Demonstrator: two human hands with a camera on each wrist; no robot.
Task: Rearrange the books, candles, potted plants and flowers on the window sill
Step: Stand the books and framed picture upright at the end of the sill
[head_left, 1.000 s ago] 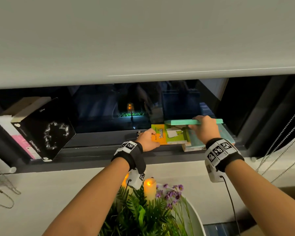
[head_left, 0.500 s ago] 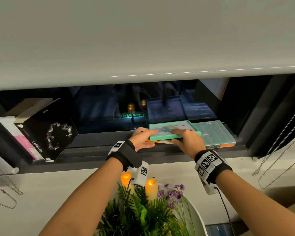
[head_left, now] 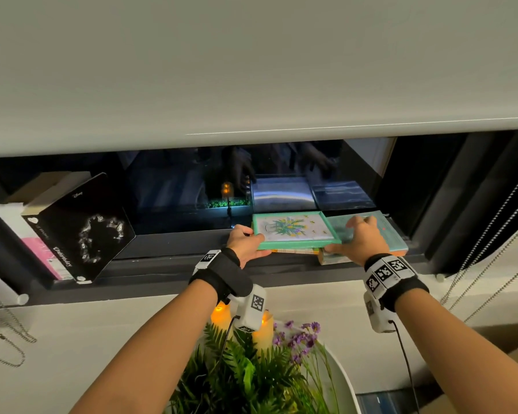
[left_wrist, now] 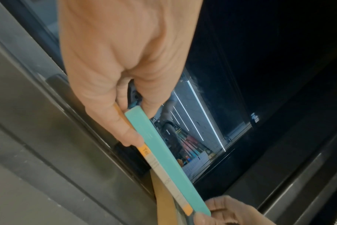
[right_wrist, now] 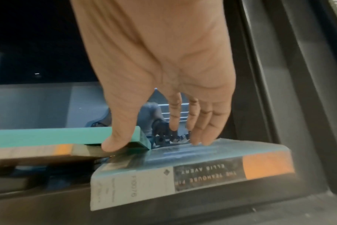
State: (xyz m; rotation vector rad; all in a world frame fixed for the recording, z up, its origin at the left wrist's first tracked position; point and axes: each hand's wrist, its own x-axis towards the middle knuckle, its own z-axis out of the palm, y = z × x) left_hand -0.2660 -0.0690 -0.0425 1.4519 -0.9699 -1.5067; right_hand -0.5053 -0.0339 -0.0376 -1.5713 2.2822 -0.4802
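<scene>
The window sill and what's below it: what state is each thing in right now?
Mint-framed book: flat atop a thin orange-spined book.
Teal book: flat on the sill, beside the stack.
Black book: leaning at the far left.
Left hand: grips the stack's left edge.
Right hand: fingers straight over the teal book, thumb at the mint corner.
Candles: glowing.

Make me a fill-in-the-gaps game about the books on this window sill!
1. The green-framed book lies on top of a book with an ______ spine end.
2. The left hand holds the green-framed book at its ______ edge.
3. The black book on the left is ______, not lying flat.
4. The right hand has its fingers over the ______ book.

Missing words: orange; left; leaning; teal
</scene>
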